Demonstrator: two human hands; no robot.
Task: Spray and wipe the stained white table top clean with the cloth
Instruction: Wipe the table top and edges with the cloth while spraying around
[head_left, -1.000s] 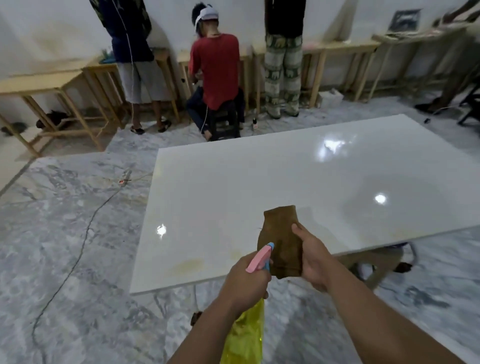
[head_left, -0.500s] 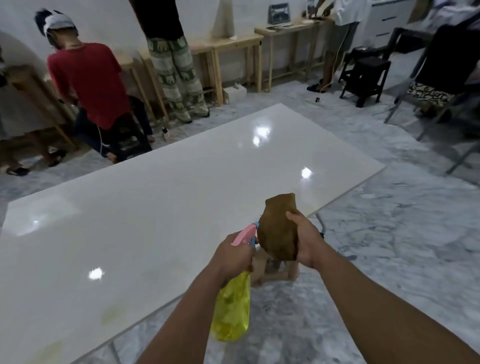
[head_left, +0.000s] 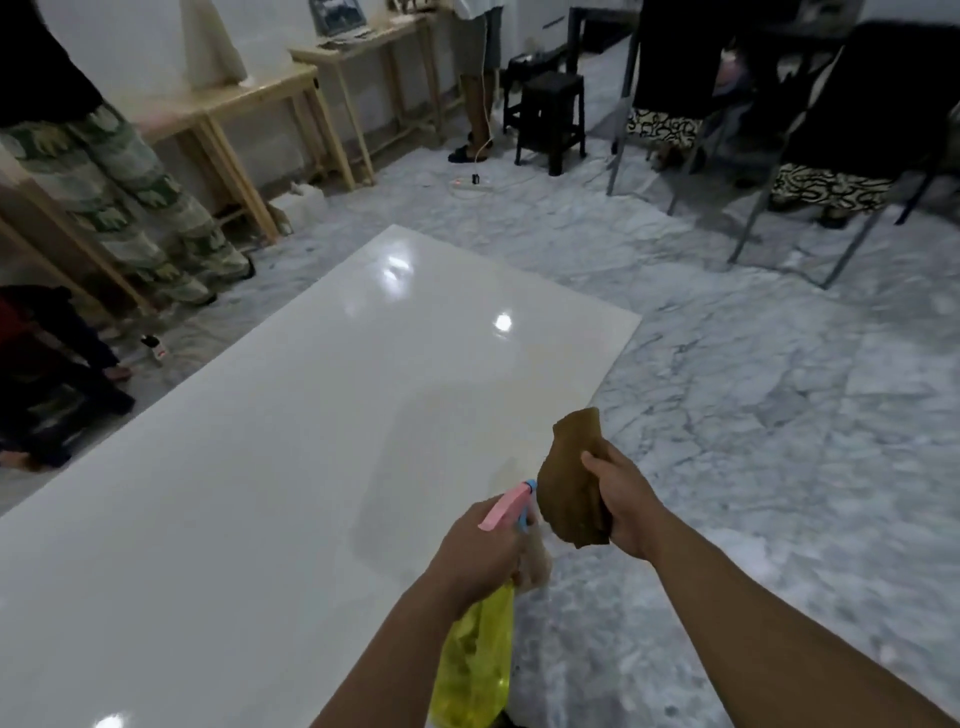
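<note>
The glossy white table top (head_left: 270, 467) fills the left and middle of the head view, its right end near the centre. My left hand (head_left: 475, 553) grips a yellow spray bottle (head_left: 475, 665) with a pink trigger head, held over the table's near edge. A bunched brown cloth (head_left: 569, 491) is in my right hand (head_left: 621, 501), just right of the nozzle and over the near right corner. A faint yellowish smear shows on the top near the nozzle.
Grey marble floor (head_left: 753, 415) lies to the right. Wooden benches (head_left: 249, 98) line the back wall, with a person in patterned trousers (head_left: 135, 208) beside them. A black stool (head_left: 550, 114) and metal-legged chairs (head_left: 831, 171) stand at the back right.
The view has swung right along the table, from its left end to its right end. Both hands keep the same hold on bottle and cloth.
</note>
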